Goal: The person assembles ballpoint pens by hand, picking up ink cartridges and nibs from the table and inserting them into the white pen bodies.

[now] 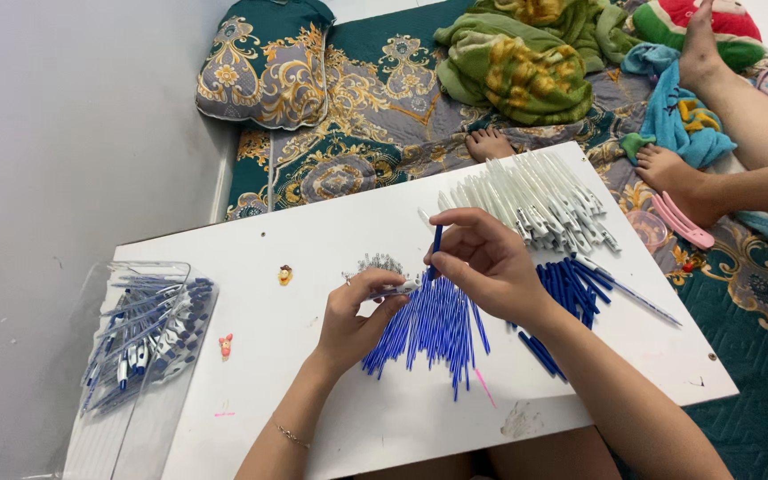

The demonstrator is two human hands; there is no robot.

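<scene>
— How are the fingers set?

— A blue pen part (436,252) is pinched between the thumb and fingertips of the right hand (482,265), the wrist bent and the forearm run back toward the lower right. The part is held nearly upright, its long axis leaning slightly, the upper end above the fingers and the lower end pointed down at the left hand (353,316). A clear pen barrel (397,290) is gripped in the left fingers, curled closed, and laid almost level, its tip aimed right toward the right fingertips.

— And what is found around them?

— Just below both sets of fingers a fan of blue refills (433,327) is spread on the white board (313,240). Beyond the right knuckles white barrels (535,204) are heaped; a clear tray of finished pens (144,333) is seen well left of the left wrist.
</scene>
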